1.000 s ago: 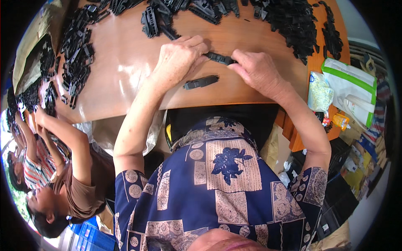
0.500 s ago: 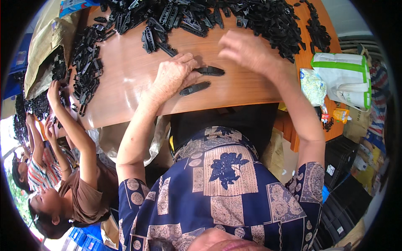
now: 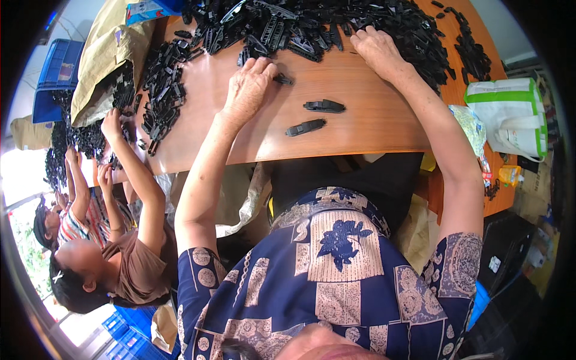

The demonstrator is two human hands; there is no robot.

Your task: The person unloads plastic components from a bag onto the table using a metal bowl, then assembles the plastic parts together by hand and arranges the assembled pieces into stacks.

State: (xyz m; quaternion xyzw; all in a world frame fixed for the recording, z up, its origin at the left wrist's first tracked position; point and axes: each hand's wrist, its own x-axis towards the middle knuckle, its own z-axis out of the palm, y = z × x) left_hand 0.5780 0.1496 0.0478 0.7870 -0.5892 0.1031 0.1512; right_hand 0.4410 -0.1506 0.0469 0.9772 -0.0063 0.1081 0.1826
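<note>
My left hand (image 3: pixel 248 90) is closed, its curled fingers on a slim black plastic part (image 3: pixel 282 79) whose end sticks out to their right, just in front of the big heap. Over at the heap's right-hand side, my right hand (image 3: pixel 379 53) reaches to the edge of the small black pieces (image 3: pixel 420 45). Its fingers are bent together, and whatever they pinch is hidden. Between my arms, nearer to me, two long black plastic parts lie apart on the wooden table (image 3: pixel 372 126): an upper one (image 3: pixel 324 106) and a lower one (image 3: pixel 305 127).
A heap of longer black frames (image 3: pixel 273 33) covers the far side. More parts (image 3: pixel 162 108) lie at left beside a brown sack (image 3: pixel 105 78). Two co-workers sit at left, one reaching a hand (image 3: pixel 112 124) towards the sack. A white-and-green bag (image 3: pixel 505 111) stands at right.
My left hand has moved away from the two parts, up to another by the heap. My right hand has gone further out to the small pieces. The view has shifted slightly.
</note>
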